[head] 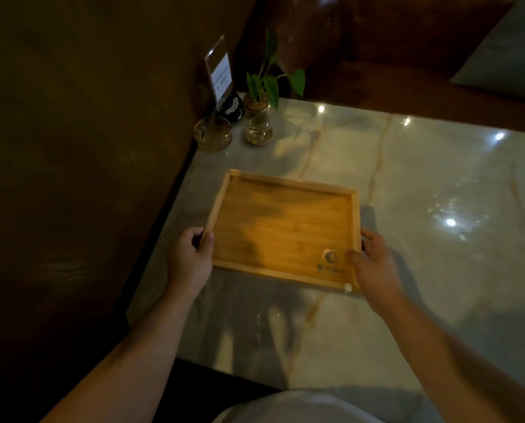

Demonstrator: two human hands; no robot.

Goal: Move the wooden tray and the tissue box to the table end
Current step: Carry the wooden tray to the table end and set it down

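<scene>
An empty wooden tray [281, 222] with a low rim and a small logo near its front right corner lies over the left part of the marble table [423, 184]. My left hand [189, 259] grips the tray's left rim, thumb over the edge. On the opposite side, my right hand [374, 264] holds the right rim near the front corner. Whether the tray rests on the table or is slightly lifted, I cannot tell. No tissue box is in view.
At the table's far left corner stand a glass ashtray [213, 134], a plant in a glass vase [258, 123], a dark round object [231, 109] and an acrylic sign holder [220, 73]. A dark wall runs along the left. A cushioned seat [505, 53] lies beyond the table.
</scene>
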